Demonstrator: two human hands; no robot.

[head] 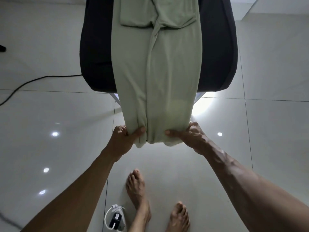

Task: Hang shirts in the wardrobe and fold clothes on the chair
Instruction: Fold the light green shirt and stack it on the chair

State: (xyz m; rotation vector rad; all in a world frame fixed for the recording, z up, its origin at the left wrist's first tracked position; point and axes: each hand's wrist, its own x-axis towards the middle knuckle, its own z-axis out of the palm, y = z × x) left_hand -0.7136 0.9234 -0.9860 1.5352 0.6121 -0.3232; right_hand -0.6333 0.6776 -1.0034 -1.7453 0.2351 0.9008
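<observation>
Your left hand (124, 136) pinches the near left corner of the pale green garment (155, 72), thumb on top of the cloth and the other fingers curled beneath it. Your right hand (187, 133) does the same at the near right corner, its thumb pressed onto the fabric and pointing inward, the fingers tucked under the edge. Each grip is closed on cloth, not spread.

The garment lies lengthwise down the middle of the dark chair seat (95, 56), already folded into a long narrow strip with a raised crease running along its centre. At the far end a folded sleeve or flap lies across it. The near end hangs past the front edge of the seat, held up between your two hands above the floor (50, 114), and a little slack cloth bunches below your thumbs.

Dark upholstery shows on both sides of the green strip. A black cable (33, 81) trails over the glossy white tiles to the left of the chair. Your bare feet (137, 190) stand on the tiles below your hands, and a small white and black charger with a looped white cord (115, 218) lies just beside your left foot.
</observation>
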